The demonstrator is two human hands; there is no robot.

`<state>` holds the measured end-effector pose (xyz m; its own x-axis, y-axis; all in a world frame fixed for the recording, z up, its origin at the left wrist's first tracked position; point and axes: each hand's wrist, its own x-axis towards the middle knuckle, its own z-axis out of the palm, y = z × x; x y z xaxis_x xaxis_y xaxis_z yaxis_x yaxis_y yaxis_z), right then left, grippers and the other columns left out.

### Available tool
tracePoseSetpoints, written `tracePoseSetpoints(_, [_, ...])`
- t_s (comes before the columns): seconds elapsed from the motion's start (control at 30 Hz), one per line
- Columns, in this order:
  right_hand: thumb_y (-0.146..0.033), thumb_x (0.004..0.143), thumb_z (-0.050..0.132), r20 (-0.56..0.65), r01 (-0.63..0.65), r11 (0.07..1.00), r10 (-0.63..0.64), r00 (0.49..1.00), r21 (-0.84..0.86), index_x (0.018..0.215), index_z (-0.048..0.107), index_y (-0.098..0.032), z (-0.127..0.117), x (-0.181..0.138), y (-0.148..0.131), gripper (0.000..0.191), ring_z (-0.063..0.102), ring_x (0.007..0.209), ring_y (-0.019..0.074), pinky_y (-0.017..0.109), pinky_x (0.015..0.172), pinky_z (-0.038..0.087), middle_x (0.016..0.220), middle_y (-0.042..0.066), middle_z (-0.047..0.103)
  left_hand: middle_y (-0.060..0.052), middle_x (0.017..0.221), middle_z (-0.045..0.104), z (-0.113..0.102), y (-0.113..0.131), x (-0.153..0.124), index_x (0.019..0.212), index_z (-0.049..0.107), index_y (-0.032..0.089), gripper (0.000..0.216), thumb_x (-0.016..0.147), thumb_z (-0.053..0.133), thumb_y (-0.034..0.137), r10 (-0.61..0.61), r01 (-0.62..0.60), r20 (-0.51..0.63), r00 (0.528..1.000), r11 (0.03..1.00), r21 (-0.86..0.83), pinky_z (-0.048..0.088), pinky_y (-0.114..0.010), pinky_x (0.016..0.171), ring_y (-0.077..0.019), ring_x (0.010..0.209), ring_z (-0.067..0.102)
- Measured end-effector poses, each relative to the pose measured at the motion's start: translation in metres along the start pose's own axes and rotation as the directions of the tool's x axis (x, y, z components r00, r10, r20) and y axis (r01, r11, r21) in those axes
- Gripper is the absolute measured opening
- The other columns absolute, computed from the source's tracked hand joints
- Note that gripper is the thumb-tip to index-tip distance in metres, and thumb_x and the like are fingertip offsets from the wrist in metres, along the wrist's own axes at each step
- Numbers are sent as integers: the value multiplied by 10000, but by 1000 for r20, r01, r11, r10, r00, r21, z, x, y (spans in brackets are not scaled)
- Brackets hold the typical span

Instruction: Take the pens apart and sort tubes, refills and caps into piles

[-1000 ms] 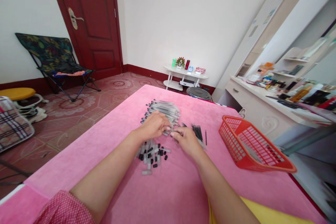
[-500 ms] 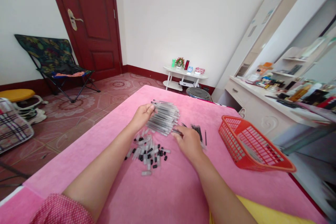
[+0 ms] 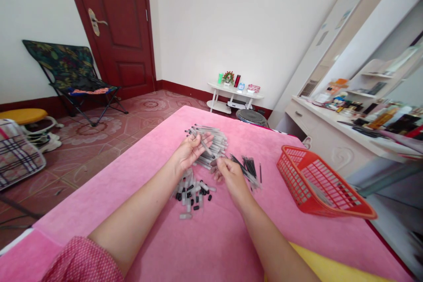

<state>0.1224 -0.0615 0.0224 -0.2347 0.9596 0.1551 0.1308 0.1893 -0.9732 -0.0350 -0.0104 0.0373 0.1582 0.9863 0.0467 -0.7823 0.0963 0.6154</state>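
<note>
My left hand is raised just above the pink tabletop, fingers curled round a clear pen barrel taken from the pile of clear pen barrels behind it. My right hand is close by to the right, fingers pinched on a thin black refill that points away to the right. A heap of black refills lies beside that hand. Below my left hand lies a scatter of small clear and black pen caps.
A red plastic basket stands at the table's right side. Beyond the table are a white dresser with bottles, a low white side table, a folding chair and a dark red door.
My left hand went from resting on the barrel pile to its far left edge, then came back lifted with one barrel in it. My right hand lifted slightly with a refill.
</note>
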Motion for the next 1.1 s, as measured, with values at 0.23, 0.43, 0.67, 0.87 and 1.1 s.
tracePoseSetpoints(0.23, [-397,793,540,-96,32,999,-34,995,-18,654,606,-146,-6,1,6,294,464,459,101,216,450,346,576,11,583,-71,1115,630,-3,-10,-2,858,503,173,181,753,650,177,-62,55,39,997,986,159,533,-321,776,-196,933,652])
tracePoseSetpoints(0.43, [-365,768,568,-147,17,995,-31,989,-95,676,632,-140,-11,2,8,251,482,479,117,227,474,358,565,4,585,-68,1061,651,-5,-10,-1,868,490,190,268,708,697,248,-42,35,22,999,963,268,553,-288,674,-184,839,674])
tracePoseSetpoints(0.67, [-263,674,656,-240,76,989,-105,965,-128,756,645,-136,-9,3,7,151,545,592,137,231,553,401,714,28,649,-69,1037,655,-4,-12,-3,860,474,190,293,695,706,262,-26,21,16,1000,956,291,555,-285,653,-187,827,676])
tracePoseSetpoints(0.87, [-402,811,492,-152,23,986,-49,987,-167,609,614,-141,-9,3,10,351,500,471,130,235,472,361,525,13,583,-70,1033,658,-3,-13,-3,854,467,189,299,693,708,260,-28,25,7,1000,954,298,554,-307,680,-193,830,677])
tracePoseSetpoints(1.1, [-378,766,565,-209,51,971,-102,972,-235,687,626,-142,-10,3,10,256,533,561,143,240,527,382,629,18,623,-76,1015,664,-2,-15,-4,847,471,185,288,697,705,260,-18,16,4,1000,953,303,555,-303,669,-203,834,678])
